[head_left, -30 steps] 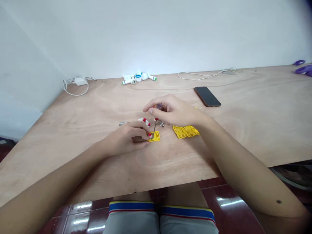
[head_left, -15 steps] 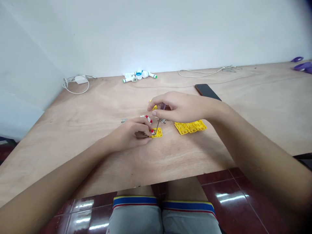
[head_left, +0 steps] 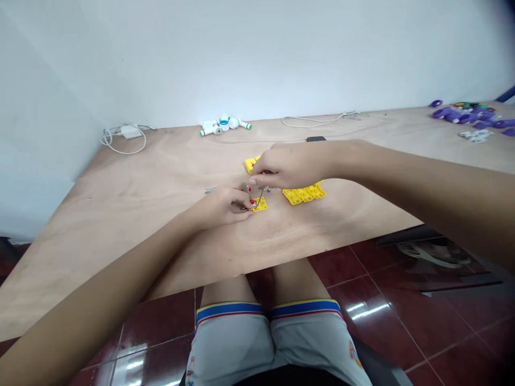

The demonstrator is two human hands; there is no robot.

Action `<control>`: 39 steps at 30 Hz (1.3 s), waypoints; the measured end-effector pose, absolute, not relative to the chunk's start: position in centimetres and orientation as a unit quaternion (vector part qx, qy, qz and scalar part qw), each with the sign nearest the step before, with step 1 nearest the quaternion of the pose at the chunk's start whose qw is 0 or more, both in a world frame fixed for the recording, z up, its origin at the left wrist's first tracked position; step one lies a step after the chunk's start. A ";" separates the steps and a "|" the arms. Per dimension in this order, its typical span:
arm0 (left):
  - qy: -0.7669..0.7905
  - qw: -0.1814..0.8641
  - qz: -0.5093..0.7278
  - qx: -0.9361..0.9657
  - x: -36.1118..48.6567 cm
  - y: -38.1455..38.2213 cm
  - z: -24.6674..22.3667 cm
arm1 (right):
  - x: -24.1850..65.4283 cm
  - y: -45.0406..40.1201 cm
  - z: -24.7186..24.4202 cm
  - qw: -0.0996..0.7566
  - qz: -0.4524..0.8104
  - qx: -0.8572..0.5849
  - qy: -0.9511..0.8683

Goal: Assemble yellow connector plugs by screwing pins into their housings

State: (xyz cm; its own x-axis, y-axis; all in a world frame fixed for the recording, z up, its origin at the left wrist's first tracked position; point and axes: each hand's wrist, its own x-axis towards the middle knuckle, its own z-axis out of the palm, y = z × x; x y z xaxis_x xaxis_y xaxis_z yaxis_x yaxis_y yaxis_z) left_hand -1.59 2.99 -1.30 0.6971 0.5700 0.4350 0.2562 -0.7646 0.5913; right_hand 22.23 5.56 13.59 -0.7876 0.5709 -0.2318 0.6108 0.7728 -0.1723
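Observation:
A small yellow plastic piece (head_left: pixel 261 204) lies on the wooden table, with a red and white part (head_left: pixel 253 202) on its left side. My left hand (head_left: pixel 223 206) is closed on the left end of this piece, fingertips beside the red part. Above it, my right hand (head_left: pixel 277 167) grips a thin screwdriver (head_left: pixel 260 195), its metal shaft slanting down to the piece; the handle is mostly hidden in my fingers. Small metal bits (head_left: pixel 267 188) lie just behind the shaft. Several joined yellow pieces (head_left: pixel 303 194) rest to the right, and another yellow piece (head_left: pixel 250 164) sits behind my right hand.
White and green-tipped parts (head_left: pixel 225 124) lie by the wall. A white charger (head_left: pixel 129 132) is at the back left, a white cable (head_left: pixel 306 124) at the back right. A phone (head_left: pixel 316 139) is partly behind my right arm. Purple parts (head_left: pixel 462 115) stand far right.
The view has shifted, showing more of the purple parts at right. My right fingers have closed in round the screwdriver, and its arm covers more of the phone. My left hand stays at the yellow piece.

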 end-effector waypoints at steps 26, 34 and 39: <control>0.203 0.233 0.318 0.896 -1.4 3.5 -1.0 | 21.9 4.6 13.6 0.072 -0.170 0.313 0.932; 0.209 0.258 0.306 0.892 -1.5 3.4 -1.0 | 22.2 4.5 13.4 0.058 -0.172 0.331 0.926; 0.209 0.252 0.307 0.894 -1.6 3.5 -1.1 | 22.3 4.5 13.2 0.043 -0.168 0.336 0.926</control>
